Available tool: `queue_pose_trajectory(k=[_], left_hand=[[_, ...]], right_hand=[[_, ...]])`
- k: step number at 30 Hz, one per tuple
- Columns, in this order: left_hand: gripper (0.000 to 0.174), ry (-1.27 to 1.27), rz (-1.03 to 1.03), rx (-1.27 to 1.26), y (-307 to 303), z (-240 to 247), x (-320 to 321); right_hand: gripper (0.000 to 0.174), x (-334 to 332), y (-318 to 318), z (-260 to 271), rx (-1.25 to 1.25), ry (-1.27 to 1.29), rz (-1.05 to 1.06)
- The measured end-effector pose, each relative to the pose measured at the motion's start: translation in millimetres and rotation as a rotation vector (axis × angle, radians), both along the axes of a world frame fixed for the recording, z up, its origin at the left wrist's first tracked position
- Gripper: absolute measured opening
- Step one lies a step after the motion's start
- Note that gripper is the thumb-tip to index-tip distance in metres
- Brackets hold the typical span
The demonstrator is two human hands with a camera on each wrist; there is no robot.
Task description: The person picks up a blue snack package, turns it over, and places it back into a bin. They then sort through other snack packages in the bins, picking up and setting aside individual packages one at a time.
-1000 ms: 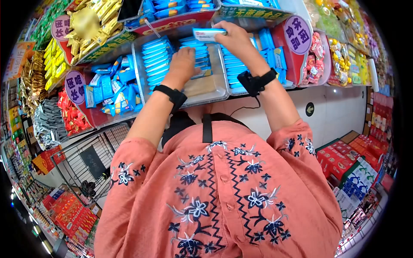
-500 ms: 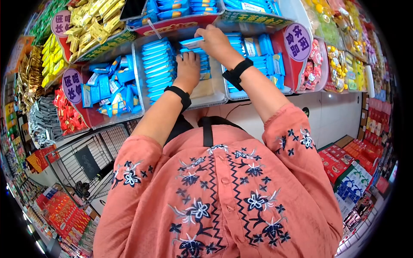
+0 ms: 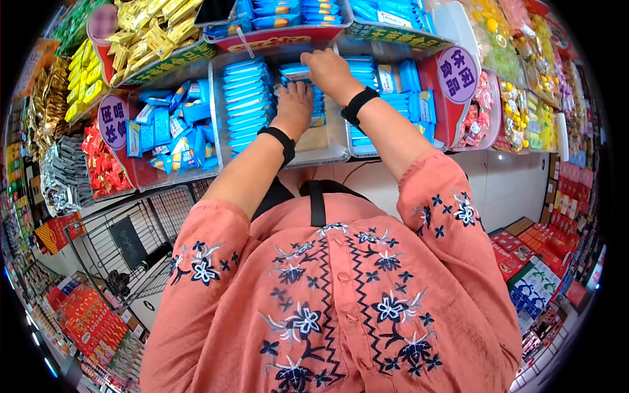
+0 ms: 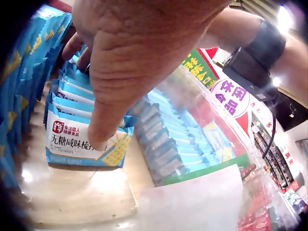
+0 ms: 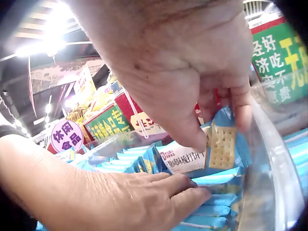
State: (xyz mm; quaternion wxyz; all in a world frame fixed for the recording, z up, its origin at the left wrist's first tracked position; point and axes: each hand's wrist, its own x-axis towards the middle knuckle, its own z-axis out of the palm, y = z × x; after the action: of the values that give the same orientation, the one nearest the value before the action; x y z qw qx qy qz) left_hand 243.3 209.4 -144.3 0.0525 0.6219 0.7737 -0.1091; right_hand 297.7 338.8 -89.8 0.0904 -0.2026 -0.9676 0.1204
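Note:
My right hand (image 3: 329, 72) pinches a blue cracker packet (image 5: 221, 149) between thumb and fingers at the back of a clear bin. A cracker picture and white label show on its front. The packet stands directly behind a row of matching cracker packets (image 4: 86, 137). Over that row lies my left hand (image 3: 293, 108), its thumb (image 4: 103, 122) against the front packet and its fingers bent down at the row's back end. In the right wrist view, the left fingertips are just in front of the pinched packet.
Left of the row stands another stack of blue packets (image 3: 247, 98); past a clear divider (image 5: 269, 159) are more. Loose blue packets (image 3: 171, 128) fill the bin farther left. Gold-wrapped sweets (image 3: 154, 33) lie above. A wire cart (image 3: 141, 236) stands below the shelf at left.
The right hand has brought the packet left and down from above the bin to the back of the row. The left hand has stayed over the row, with its fingers shifted slightly.

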Motion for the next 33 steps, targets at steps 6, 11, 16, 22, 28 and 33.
queue_pose_trajectory(k=[6, 11, 16, 22, 28, 33], left_hand=[[0.053, 0.045, -0.017, 0.035, -3, -6, 4], [0.061, 0.038, -0.019, 0.038, -6, -11, 7], [0.088, -0.008, -0.018, -0.047, -4, -8, 5], [0.083, 0.023, -0.029, -0.032, -5, -5, 4], [0.073, 0.033, -0.036, 0.001, -9, -3, 8], [0.072, 0.06, -0.069, -0.019, -7, -6, 6]], right_hand=[[0.022, -2, 0, -6, 0.015, 0.007, 0.041], [0.019, -5, -3, -10, 0.092, -0.065, 0.028], [0.018, -8, -5, -20, 0.15, -0.117, 0.008], [0.019, -13, -7, -25, 0.215, -0.228, 0.012], [0.022, -16, -9, -26, 0.232, -0.36, 0.066], [0.027, -21, -7, -25, -0.041, -0.442, 0.037]])
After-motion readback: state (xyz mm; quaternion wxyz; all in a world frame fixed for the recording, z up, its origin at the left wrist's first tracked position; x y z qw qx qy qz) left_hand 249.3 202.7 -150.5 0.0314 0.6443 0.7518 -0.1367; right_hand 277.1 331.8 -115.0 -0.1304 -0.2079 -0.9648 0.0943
